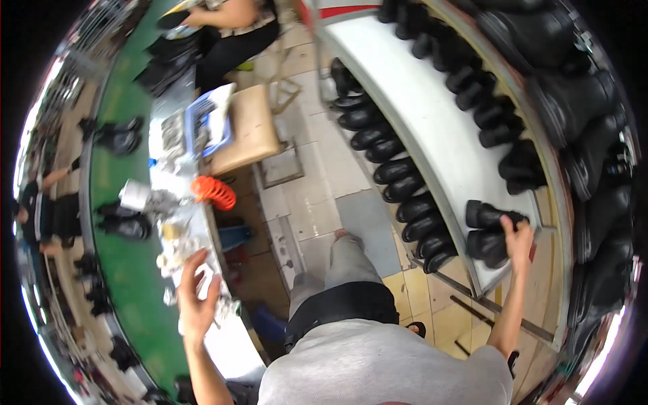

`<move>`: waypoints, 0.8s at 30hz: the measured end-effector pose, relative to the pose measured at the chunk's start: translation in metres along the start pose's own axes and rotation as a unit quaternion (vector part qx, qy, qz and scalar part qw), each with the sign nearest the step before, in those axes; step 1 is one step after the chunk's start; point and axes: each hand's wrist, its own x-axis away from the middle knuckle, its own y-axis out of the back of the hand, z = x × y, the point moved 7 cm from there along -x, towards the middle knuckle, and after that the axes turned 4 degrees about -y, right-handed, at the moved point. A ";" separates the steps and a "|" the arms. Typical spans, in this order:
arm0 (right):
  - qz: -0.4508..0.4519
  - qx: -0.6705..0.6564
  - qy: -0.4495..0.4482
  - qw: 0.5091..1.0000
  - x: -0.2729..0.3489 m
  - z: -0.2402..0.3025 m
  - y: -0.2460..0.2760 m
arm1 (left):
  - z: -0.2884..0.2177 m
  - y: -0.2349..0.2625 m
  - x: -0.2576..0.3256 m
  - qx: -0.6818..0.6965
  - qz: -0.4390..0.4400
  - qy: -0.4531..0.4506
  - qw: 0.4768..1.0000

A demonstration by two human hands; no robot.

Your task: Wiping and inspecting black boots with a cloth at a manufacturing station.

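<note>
The pair of black shoes [484, 248] sits at the near end of a long white shelf [432, 101] on the right, the two side by side, each with its long axis lying crosswise over the board, roughly left to right; from where I stand I can't tell which end is the toe. More black shoes [479, 101] line the far edge of that shelf, and another row of black footwear [398, 172] is packed close together below its left edge. Between shelf and bench [233, 344] runs a floor of pale tiles [317, 202]. The bench, on the left, is cluttered, with an orange coiled hose [214, 192] and a blue basket [192, 135] along it, and a tan-topped stool [253, 128] stands next to the basket. Beyond it is a green work surface [128, 179] bearing a few dark shoes [125, 226], and a co-worker [233, 17] is busy at the top end. The right hand [518, 241] has its fingers closed on the right end of the pair, thumb and forefinger slightly apart. The left hand [198, 304] is open above the bench, its fingers loosely curved and well clear of the thumb.
</note>
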 end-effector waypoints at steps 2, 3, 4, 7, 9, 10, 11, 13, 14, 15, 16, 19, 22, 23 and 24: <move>0.058 -0.241 0.149 0.957 0.055 0.115 -0.006 | -0.002 -0.017 0.026 0.095 0.017 -0.039 0.995; 0.112 -0.334 0.089 0.932 0.089 0.153 -0.013 | -0.011 -0.020 0.034 0.105 0.040 -0.064 0.992; 0.052 -0.340 0.147 0.927 0.123 0.177 -0.021 | -0.025 -0.013 0.045 0.078 0.044 -0.122 0.988; 0.201 -0.333 0.493 0.778 0.243 0.359 -0.008 | -0.010 0.035 0.109 0.133 -0.115 -0.117 0.977; 0.170 -0.290 0.690 0.642 0.333 0.419 -0.005 | 0.018 0.075 0.171 0.158 -0.253 -0.074 0.952; 0.178 -0.280 0.747 0.576 0.378 0.438 -0.006 | 0.034 0.091 0.207 0.154 -0.322 -0.051 0.933; 0.175 -0.260 0.796 0.518 0.415 0.456 -0.008 | 0.046 0.104 0.231 0.162 -0.375 0.025 0.912; 0.177 -0.269 0.865 0.384 0.498 0.477 -0.004 | 0.101 0.101 0.294 0.210 -0.494 0.087 0.839; 0.185 -0.244 0.898 0.317 0.540 0.476 -0.018 | 0.144 0.087 0.327 0.257 -0.577 0.133 0.764; 0.194 -0.233 0.918 0.255 0.579 0.472 -0.029 | 0.192 0.064 0.353 0.287 -0.593 0.148 0.737; 0.217 -0.243 0.922 0.208 0.613 0.463 -0.043 | 0.239 0.037 0.378 0.315 -0.610 0.166 0.708; 0.322 -0.185 0.915 0.158 0.679 0.447 -0.106 | 0.319 -0.028 0.398 0.508 -0.640 0.183 0.547; 0.464 -0.095 0.876 0.092 0.688 0.425 -0.134 | 0.357 -0.092 0.421 0.264 -0.684 0.292 0.614; 0.556 -0.110 0.815 0.123 0.680 0.430 -0.126 | 0.384 -0.133 0.430 0.417 -0.710 0.262 0.504; 0.637 -0.120 0.742 0.172 0.668 0.441 -0.126 | 0.373 -0.132 0.429 0.369 -0.716 0.330 0.493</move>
